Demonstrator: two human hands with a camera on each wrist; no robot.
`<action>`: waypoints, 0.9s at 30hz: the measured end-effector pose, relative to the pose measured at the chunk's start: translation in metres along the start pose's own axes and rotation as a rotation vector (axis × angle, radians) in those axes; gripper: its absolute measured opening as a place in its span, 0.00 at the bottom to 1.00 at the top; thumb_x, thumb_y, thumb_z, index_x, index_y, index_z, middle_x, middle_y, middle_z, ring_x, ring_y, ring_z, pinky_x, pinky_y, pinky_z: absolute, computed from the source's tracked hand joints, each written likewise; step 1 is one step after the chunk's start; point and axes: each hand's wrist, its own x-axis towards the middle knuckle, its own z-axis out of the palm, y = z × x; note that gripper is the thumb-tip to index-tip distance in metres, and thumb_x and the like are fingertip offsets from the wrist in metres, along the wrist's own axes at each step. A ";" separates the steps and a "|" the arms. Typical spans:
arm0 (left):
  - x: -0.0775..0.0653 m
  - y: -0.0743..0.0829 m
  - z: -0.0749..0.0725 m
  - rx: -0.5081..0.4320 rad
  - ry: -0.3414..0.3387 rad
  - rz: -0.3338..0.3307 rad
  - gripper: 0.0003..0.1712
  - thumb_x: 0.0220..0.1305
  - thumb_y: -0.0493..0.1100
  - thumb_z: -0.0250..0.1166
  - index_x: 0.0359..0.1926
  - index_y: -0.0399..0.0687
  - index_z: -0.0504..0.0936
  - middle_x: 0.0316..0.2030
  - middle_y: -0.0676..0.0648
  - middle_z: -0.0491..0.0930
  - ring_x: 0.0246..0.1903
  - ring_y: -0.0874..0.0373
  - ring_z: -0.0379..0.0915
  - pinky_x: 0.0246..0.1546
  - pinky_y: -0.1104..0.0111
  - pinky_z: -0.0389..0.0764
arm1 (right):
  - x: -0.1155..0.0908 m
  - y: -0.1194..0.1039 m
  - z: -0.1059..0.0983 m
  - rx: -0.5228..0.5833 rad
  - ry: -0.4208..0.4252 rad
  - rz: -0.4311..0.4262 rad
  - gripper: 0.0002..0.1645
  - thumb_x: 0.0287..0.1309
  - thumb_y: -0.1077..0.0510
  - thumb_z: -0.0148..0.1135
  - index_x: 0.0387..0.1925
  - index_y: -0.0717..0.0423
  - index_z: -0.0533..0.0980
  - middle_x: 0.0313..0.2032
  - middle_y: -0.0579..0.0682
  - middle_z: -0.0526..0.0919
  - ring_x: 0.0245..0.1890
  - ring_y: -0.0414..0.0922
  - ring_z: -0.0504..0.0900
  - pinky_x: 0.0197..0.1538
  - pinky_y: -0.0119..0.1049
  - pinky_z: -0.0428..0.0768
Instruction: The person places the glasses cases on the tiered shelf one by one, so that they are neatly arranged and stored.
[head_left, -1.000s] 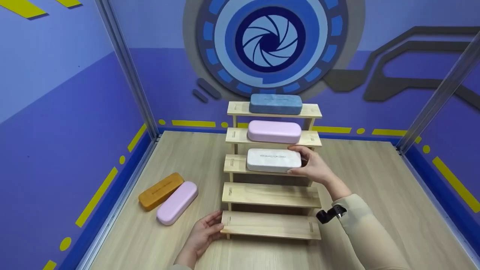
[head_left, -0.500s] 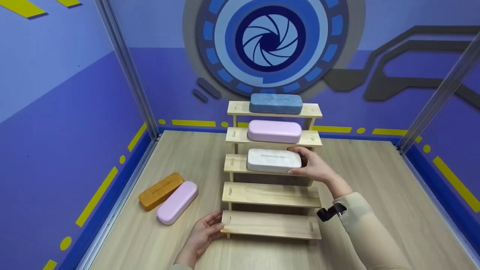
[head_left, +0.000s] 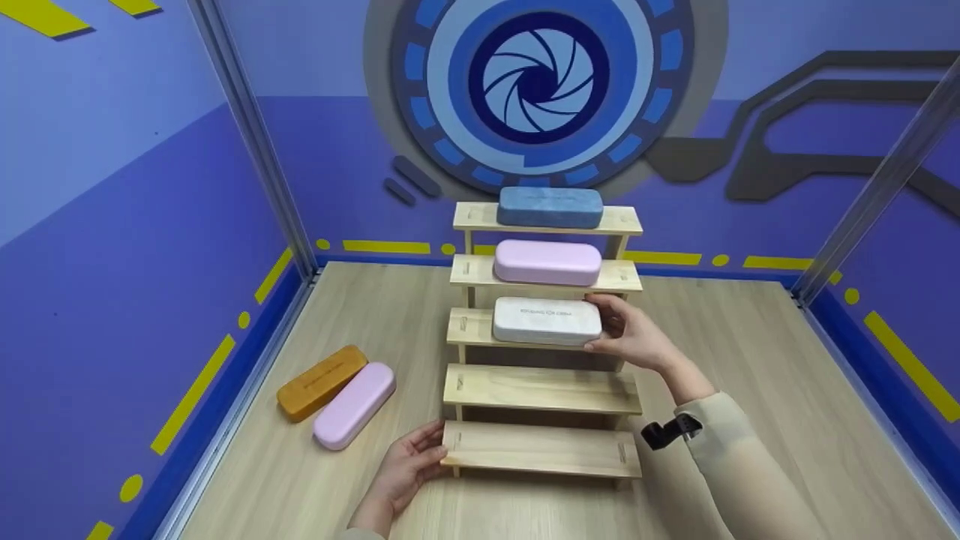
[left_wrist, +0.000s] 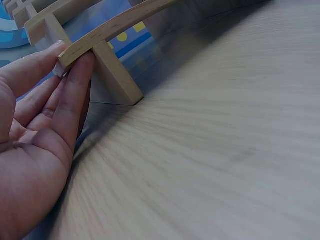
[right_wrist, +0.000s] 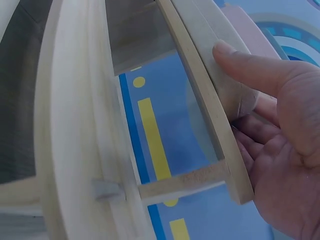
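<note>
A white glasses case (head_left: 547, 320) lies on the middle step of a tiered wooden display stand (head_left: 541, 448). My right hand (head_left: 634, 334) is at the case's right end, thumb in front and fingers behind; in the right wrist view the thumb (right_wrist: 250, 65) lies against the white case (right_wrist: 210, 45). Low on the left, my left hand (head_left: 405, 469) pinches the end of the bottom step. The left wrist view shows that hand (left_wrist: 45, 115) with its thumb above and fingers beneath the step's corner. A pink glasses case (head_left: 547, 262) and a blue one (head_left: 550, 208) occupy the two steps above.
Left of the stand, an orange-brown glasses case (head_left: 322, 383) and another pink glasses case (head_left: 355, 406) lie side by side on the wooden tabletop (head_left: 405, 300). Printed blue-purple panels (head_left: 315, 165) enclose the back and sides. Two lower steps extend below the white case.
My right hand has shifted slightly right along the white case's end, with less of the fingers overlapping it. The white case stays on its step. My left hand has kept its place.
</note>
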 end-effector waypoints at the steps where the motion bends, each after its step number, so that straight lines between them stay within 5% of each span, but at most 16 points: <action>1: 0.000 0.000 0.000 0.001 -0.003 0.003 0.40 0.69 0.34 0.66 0.76 0.29 0.58 0.54 0.53 0.82 0.49 0.62 0.81 0.47 0.69 0.86 | -0.002 0.000 -0.001 0.003 0.007 0.004 0.48 0.51 0.70 0.76 0.71 0.71 0.63 0.68 0.71 0.71 0.68 0.65 0.72 0.61 0.25 0.78; 10: 0.000 -0.002 -0.002 -0.009 -0.018 0.014 0.40 0.68 0.34 0.66 0.76 0.28 0.59 0.54 0.52 0.82 0.50 0.62 0.81 0.48 0.66 0.87 | -0.018 0.002 -0.007 -0.006 0.074 -0.006 0.46 0.53 0.68 0.76 0.71 0.69 0.65 0.69 0.68 0.71 0.70 0.66 0.71 0.70 0.45 0.74; 14: 0.000 -0.001 -0.001 -0.013 -0.008 0.002 0.40 0.69 0.33 0.65 0.76 0.29 0.59 0.54 0.53 0.82 0.50 0.62 0.81 0.48 0.67 0.86 | -0.031 0.002 -0.008 -0.008 0.152 -0.055 0.43 0.52 0.70 0.75 0.69 0.69 0.68 0.66 0.69 0.75 0.67 0.61 0.75 0.69 0.35 0.76; 21: 0.000 0.001 0.000 -0.009 0.009 -0.007 0.40 0.69 0.33 0.65 0.76 0.30 0.59 0.54 0.53 0.82 0.50 0.62 0.81 0.47 0.68 0.86 | -0.061 0.004 -0.006 0.018 0.331 -0.104 0.37 0.52 0.72 0.74 0.65 0.66 0.73 0.63 0.65 0.79 0.60 0.30 0.78 0.62 0.20 0.74; 27: 0.000 0.001 0.001 -0.014 0.005 -0.006 0.39 0.69 0.33 0.65 0.76 0.29 0.59 0.53 0.53 0.82 0.49 0.62 0.81 0.46 0.68 0.86 | -0.087 0.010 -0.002 0.051 0.422 -0.079 0.36 0.54 0.74 0.72 0.65 0.67 0.73 0.61 0.60 0.81 0.59 0.29 0.78 0.59 0.18 0.75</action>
